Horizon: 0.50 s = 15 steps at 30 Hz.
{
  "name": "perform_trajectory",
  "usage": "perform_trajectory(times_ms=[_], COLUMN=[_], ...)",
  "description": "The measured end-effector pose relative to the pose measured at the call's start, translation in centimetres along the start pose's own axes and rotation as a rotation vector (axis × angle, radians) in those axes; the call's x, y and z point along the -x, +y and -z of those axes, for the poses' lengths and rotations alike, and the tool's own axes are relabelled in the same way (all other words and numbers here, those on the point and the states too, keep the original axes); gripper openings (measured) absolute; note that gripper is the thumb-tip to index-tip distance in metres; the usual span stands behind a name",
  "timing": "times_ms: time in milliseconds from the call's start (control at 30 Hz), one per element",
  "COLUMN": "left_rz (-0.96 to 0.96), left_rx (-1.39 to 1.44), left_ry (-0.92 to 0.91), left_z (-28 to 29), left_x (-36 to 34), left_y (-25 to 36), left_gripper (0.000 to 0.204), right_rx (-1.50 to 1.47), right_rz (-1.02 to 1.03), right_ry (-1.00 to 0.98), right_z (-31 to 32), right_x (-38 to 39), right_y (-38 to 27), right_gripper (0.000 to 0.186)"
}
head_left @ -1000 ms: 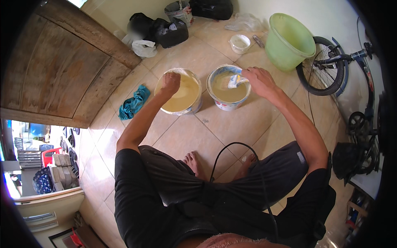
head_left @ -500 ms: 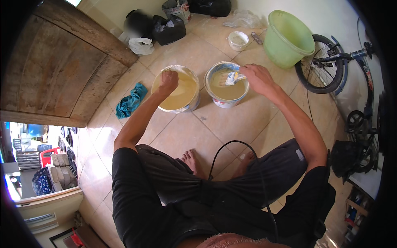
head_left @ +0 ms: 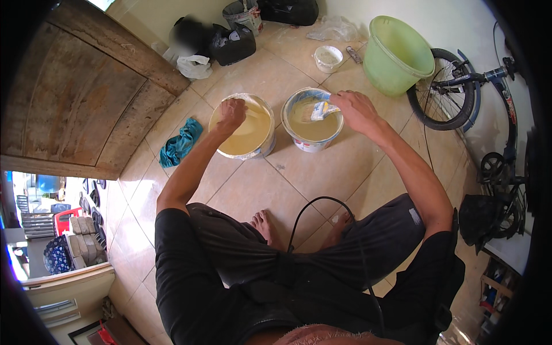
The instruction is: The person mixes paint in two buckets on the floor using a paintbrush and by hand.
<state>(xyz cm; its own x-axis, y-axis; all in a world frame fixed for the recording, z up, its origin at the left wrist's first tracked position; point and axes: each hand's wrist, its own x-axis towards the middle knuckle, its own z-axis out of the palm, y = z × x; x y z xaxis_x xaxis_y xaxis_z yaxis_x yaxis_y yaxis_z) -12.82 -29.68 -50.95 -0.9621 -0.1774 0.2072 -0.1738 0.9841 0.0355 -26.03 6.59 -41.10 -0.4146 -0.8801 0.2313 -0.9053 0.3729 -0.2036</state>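
Bent over beige, diagonally laid floor tiles [head_left: 310,178]. Holding left hand [head_left: 233,112] in a loose fist above a wide white plastic bucket [head_left: 265,148] of yellowish liquid; cannot tell whether gripping anything. Grasping with closed right hand [head_left: 355,108] a flat, pale-bristled paintbrush [head_left: 320,111], tilted inside the mouth of a smaller white plastic bucket [head_left: 310,145]. Hardly shifted since a second ago.

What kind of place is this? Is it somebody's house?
Probably a room in a home, though I can't be sure: there's a tiled floor and a bicycle by the wall. The brush over a bucket of cloudy liquid makes it look like a work spot too.
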Motion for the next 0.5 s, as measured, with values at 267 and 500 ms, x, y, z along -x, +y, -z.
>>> perform_trajectory(times_ms=[267,500], left_rz=[-0.136,-0.206], left_rx=[-0.240,-0.040], left_ry=[-0.441,0.138], left_z=[1.9,-1.1], left_x=[0.6,0.8], left_y=[1.2,-0.6], left_gripper=[0.012,0.013], right_rx=[-0.054,-0.011], right_rz=[-0.067,-0.006], right_ry=[-0.024,-0.004], right_z=[0.6,0.5], right_x=[0.4,-0.2], right_y=[-0.4,-0.6], right_gripper=[0.016,0.019])
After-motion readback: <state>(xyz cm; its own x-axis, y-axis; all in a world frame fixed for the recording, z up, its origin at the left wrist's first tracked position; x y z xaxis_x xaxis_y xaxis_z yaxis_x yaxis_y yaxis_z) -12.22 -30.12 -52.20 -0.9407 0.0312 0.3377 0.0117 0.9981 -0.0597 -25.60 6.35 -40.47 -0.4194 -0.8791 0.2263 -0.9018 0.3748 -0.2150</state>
